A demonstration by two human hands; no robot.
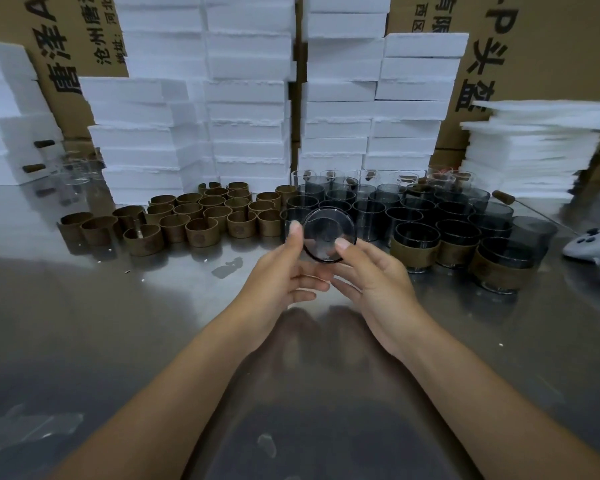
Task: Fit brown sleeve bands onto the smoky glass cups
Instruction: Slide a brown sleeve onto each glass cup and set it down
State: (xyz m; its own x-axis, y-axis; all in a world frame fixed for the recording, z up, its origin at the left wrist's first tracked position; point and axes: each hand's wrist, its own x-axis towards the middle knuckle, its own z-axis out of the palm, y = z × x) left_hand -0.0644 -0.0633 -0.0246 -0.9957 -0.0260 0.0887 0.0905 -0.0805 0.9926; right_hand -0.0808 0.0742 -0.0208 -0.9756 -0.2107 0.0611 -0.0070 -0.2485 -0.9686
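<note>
Two bare forearms are reaching forward over the shiny metal table (84, 323). The left hand (278, 271) and the right hand (378, 275) are holding one smoky glass cup (329, 235) between them above the table, its round end facing the camera; each thumb is pressing on the rim while the fingers are curling underneath. No band is sitting on this cup. Behind and to the left, loose brown sleeve bands (187, 220) are standing in a cluster. To the right, bare dark cups (395, 206) are crowding together, and three banded cups (461, 251) are standing at the front. White foam blocks (250, 98) are stacked behind.
</note>
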